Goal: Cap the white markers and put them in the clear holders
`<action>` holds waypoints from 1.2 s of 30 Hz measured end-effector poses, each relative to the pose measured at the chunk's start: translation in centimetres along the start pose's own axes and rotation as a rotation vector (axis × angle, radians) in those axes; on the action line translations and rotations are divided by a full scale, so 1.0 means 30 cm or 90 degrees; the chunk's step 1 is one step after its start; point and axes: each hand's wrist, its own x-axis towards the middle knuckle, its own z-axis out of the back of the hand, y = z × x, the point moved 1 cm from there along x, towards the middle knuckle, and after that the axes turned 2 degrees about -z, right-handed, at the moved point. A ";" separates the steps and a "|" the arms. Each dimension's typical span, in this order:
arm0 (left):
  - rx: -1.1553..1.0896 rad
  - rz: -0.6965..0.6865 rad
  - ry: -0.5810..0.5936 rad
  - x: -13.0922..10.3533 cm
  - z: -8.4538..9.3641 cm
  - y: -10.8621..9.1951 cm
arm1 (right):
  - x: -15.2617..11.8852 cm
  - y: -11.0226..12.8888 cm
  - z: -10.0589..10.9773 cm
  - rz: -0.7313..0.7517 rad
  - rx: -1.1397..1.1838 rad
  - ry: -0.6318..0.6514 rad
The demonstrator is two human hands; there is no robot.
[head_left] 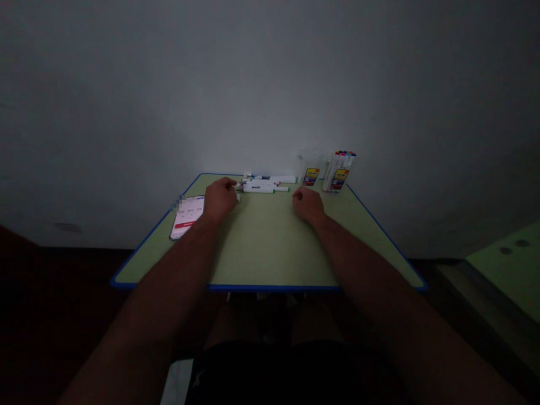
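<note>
Several white markers (264,184) lie in a loose pile at the back of the table, pointing left to right. My left hand (221,198) is at the pile's left end, its fingers bent and pressed together at the marker ends. A small white end pokes out beside that hand, though the grip itself is partly hidden. Resting on the table right of the pile, my right hand (309,206) is curled into a loose fist, and nothing shows in it. Behind it stands a clear plastic case (311,169) with a yellow and red label.
Another clear case (338,171), full of markers with coloured caps, stands upright at the back right. A phone (188,216) with a lit screen lies at the left edge. The light green table (270,247) has a blue rim and meets a grey wall (270,84).
</note>
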 end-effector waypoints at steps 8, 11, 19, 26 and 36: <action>-0.013 0.106 -0.012 0.026 0.012 0.035 | 0.011 0.025 -0.040 0.072 -0.022 0.023; 0.000 0.092 0.001 0.021 0.012 0.031 | 0.009 0.040 -0.050 0.095 -0.054 0.026; 0.001 0.107 0.028 0.021 0.003 0.036 | 0.026 0.087 -0.078 0.230 -0.150 0.008; -0.016 0.114 0.025 0.022 0.005 0.039 | 0.068 0.091 -0.102 0.367 -0.138 0.055; 0.005 0.109 0.054 0.019 0.006 0.027 | 0.077 0.093 -0.104 0.383 -0.125 0.096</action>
